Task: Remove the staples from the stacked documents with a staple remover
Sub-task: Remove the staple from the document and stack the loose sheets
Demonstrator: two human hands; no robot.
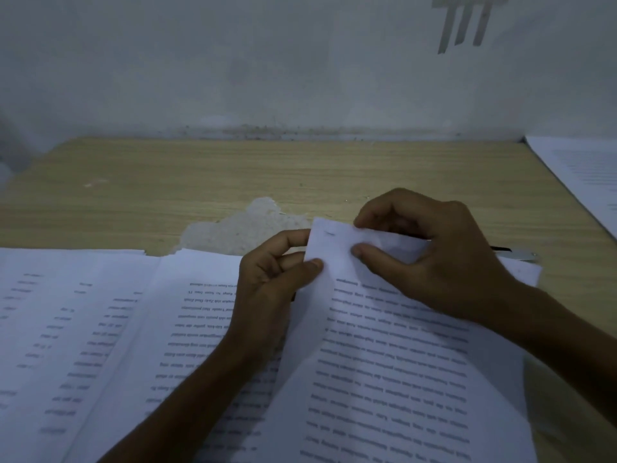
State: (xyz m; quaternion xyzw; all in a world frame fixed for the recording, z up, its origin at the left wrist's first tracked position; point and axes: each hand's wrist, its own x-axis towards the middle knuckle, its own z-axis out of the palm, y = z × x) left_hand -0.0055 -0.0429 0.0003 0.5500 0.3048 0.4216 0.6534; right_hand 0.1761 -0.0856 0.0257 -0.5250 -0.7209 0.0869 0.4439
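Observation:
A stapled printed document (384, 355) lies in front of me with its top corner lifted off the table. A small dark staple (330, 233) shows near that corner. My left hand (273, 279) pinches the corner's left edge between thumb and fingers. My right hand (430, 248) pinches the same corner from the right, thumb on the page and fingers behind it. A dark and silvery tool (514, 252) sticks out from behind my right hand; I cannot tell whether it is the staple remover or whether the hand holds it.
More printed sheets (83, 335) are spread over the left of the wooden table (233, 175). Another paper pile (587, 175) lies at the far right. A patch of peeled veneer (240, 225) sits just beyond my hands. A wall (267, 61) closes the back.

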